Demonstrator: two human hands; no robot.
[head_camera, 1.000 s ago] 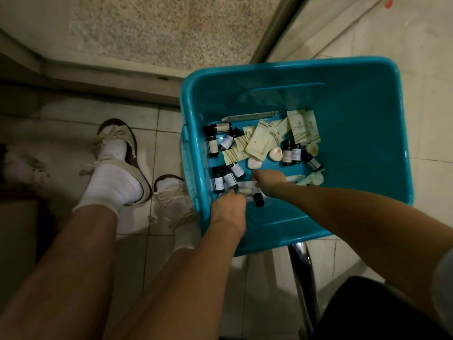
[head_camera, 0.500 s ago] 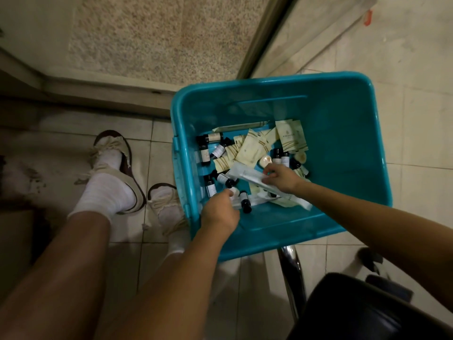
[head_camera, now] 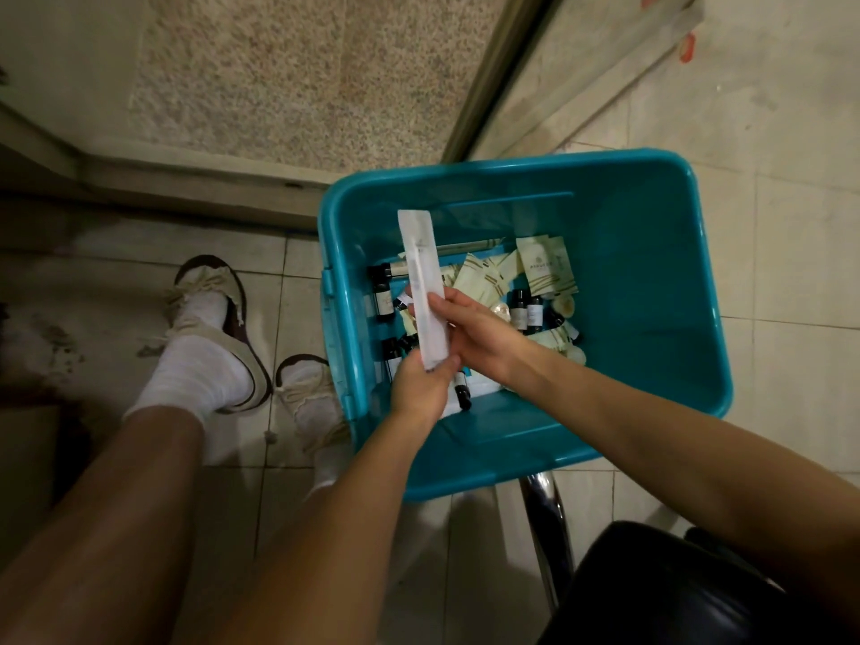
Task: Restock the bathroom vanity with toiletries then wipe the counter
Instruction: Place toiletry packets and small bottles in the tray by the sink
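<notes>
1. The long white packet (head_camera: 420, 272) stood nearly upright above the teal bin (head_camera: 651, 253), lifted off the other stock, with its lower end between both hands.
2. The left hand (head_camera: 419, 388) pinched the packet's bottom end, fingers curled round it.
3. The right hand (head_camera: 474, 335) gripped the packet's lower side, fingers (head_camera: 442, 301) laid along the wrapper. Both forearms reached in over the bin's near rim.
4. The step was probably picking toiletries for the vanity. It would go best by passing the packet to one hand to free the other. The grip should be light, since the wrapper looked thin.
5. Small dark bottles (head_camera: 526, 311) and cream sachets (head_camera: 544, 265) lay loose in the bin.
</notes>
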